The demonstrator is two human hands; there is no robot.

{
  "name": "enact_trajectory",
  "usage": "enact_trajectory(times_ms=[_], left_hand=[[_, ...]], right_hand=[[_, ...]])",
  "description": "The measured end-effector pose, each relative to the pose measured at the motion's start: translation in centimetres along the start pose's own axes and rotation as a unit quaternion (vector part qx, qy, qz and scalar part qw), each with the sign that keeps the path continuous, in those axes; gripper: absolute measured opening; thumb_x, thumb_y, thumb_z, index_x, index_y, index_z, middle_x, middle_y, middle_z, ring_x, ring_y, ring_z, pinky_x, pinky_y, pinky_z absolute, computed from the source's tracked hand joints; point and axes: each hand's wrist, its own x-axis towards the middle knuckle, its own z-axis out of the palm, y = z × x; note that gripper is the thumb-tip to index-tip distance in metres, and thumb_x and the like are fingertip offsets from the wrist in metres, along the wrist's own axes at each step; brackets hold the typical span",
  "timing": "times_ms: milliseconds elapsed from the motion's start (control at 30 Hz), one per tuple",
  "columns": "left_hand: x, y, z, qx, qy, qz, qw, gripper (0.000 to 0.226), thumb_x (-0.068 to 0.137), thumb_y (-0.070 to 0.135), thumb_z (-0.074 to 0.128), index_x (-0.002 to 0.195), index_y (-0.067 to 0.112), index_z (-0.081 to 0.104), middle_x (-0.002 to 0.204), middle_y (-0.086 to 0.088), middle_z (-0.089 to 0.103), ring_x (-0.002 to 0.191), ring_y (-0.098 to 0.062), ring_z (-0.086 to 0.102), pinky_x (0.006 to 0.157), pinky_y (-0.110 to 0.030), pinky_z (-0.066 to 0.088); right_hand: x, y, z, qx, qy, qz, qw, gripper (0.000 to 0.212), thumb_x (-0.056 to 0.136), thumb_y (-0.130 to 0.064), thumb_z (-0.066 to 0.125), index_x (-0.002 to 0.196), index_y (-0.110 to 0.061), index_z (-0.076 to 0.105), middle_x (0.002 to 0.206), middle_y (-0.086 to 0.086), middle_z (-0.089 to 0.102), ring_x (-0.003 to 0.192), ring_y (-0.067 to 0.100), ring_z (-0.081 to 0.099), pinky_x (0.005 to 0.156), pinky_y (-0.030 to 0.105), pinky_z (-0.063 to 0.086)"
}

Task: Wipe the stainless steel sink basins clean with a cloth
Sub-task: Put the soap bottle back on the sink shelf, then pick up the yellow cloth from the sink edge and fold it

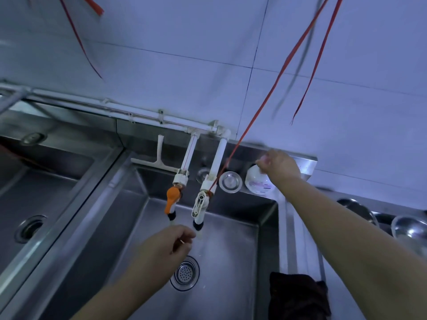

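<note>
While right hand (280, 168) grips white bottle (256, 182), left hand (166, 244) curled empty beneath taps; cloth (298, 296) on sink rim

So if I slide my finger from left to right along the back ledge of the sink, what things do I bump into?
White squeegee → tap with the orange handle → tap with the white handle → round metal strainer → white bottle, with the right hand on its top.

The shiny steel sink basin (231, 245) is deep and square, with a round drain strainer (184, 273) in its floor. Another steel basin (34, 195) sits left. A dark crumpled cloth (298, 296) hangs over the right rim.
</note>
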Motion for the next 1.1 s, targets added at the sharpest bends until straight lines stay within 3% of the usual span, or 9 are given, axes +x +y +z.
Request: enact_trajectory(times_ms=[67,200,267,433,500,733,900,1000,1100], left_hand=[[0.1,0.1,0.1,-0.003,-0.001,0.0,1.0,0.028,0.086,0.021,0.063,0.087,0.048,0.055,0.086,0.019,0.064,0.08,0.001,0.058,0.077,-0.026,0.05],[-0.1,0.1,0.2,-0.001,-0.005,0.005,1.0,0.028,0.086,0.02,0.063,0.086,0.047,0.055,0.085,0.02,0.064,0.08,0.003,0.059,0.077,-0.025,0.05],[-0.5,-0.1,0.2,0.002,-0.005,0.005,1.0,0.028,0.086,0.02,0.063,0.085,0.047,0.056,0.085,0.021,0.064,0.079,0.004,0.058,0.076,-0.023,0.05],[-2.3,-1.1,-0.7,0.04,-0.015,0.012,0.999,0.02,0.087,0.025,0.06,0.093,0.044,0.056,0.088,0.025,0.061,0.079,0.006,0.056,0.073,-0.014,0.045],[-3.1,-1.7,-1.5,0.073,-0.014,0.019,0.997,0.019,0.089,0.027,0.057,0.104,0.039,0.059,0.091,0.026,0.059,0.08,0.005,0.056,0.072,-0.01,0.041],[-7.6,-5.6,-6.9,0.131,0.009,0.032,0.991,0.027,0.092,0.032,0.053,0.119,0.033,0.057,0.113,0.017,0.062,0.097,-0.002,0.057,0.08,-0.017,0.042],[-13.8,-12.4,-12.9,0.156,0.048,0.009,0.987,0.027,0.093,0.031,0.05,0.119,0.032,0.056,0.115,0.012,0.062,0.099,-0.007,0.058,0.083,-0.022,0.044],[-18.9,-17.8,-17.5,0.195,0.069,-0.013,0.978,0.029,0.094,0.03,0.047,0.121,0.031,0.054,0.12,0.009,0.06,0.105,-0.012,0.057,0.085,-0.024,0.042],[-25.3,-24.2,-22.6,0.205,0.102,-0.071,0.971,0.031,0.093,0.034,0.046,0.123,0.033,0.052,0.12,0.012,0.059,0.108,-0.011,0.055,0.083,-0.024,0.04]], right_hand=[[0.0,0.1,-0.2,-0.111,-0.011,-0.049,0.993,0.01,0.088,-0.025,0.058,0.094,-0.017,0.057,0.096,0.007,0.058,0.081,0.026,0.057,0.064,0.029,0.044],[-0.8,0.9,0.0,-0.228,0.001,-0.109,0.967,0.034,0.084,-0.011,0.064,0.112,-0.022,0.05,0.109,0.007,0.042,0.094,0.023,0.05,0.062,0.028,0.048],[-1.8,1.0,-0.1,-0.223,0.026,-0.092,0.97,0.03,0.085,-0.012,0.061,0.112,-0.017,0.05,0.111,0.008,0.041,0.094,0.022,0.047,0.055,0.028,0.042],[-7.1,-1.4,-1.6,-0.007,0.158,-0.033,0.987,0.022,0.092,-0.02,0.046,0.104,-0.007,0.06,0.098,0.011,0.062,0.08,0.03,0.058,0.054,0.029,0.038],[-10.1,-3.4,-2.5,-0.007,0.199,-0.078,0.977,0.018,0.089,-0.017,0.051,0.096,-0.009,0.065,0.09,0.01,0.065,0.073,0.032,0.06,0.052,0.024,0.031],[-20.0,-14.6,-4.9,-0.011,0.278,-0.271,0.921,0.012,0.082,-0.012,0.059,0.074,-0.011,0.068,0.063,0.003,0.064,0.056,0.025,0.06,0.041,0.027,0.041],[-25.8,-25.6,-2.8,-0.07,0.178,-0.347,0.918,0.016,0.076,-0.008,0.066,0.061,-0.011,0.06,0.055,0.005,0.055,0.048,0.027,0.052,0.038,0.024,0.03],[-29.1,-33.1,0.6,-0.147,0.047,-0.377,0.913,0.019,0.091,-0.017,0.047,0.073,-0.013,0.052,0.07,0.005,0.052,0.062,0.028,0.05,0.047,0.026,0.021],[-33.0,-41.3,4.1,-0.166,0.001,-0.42,0.892,0.021,0.094,-0.022,0.038,0.078,-0.016,0.051,0.073,0.003,0.053,0.064,0.027,0.05,0.052,0.029,0.03]])
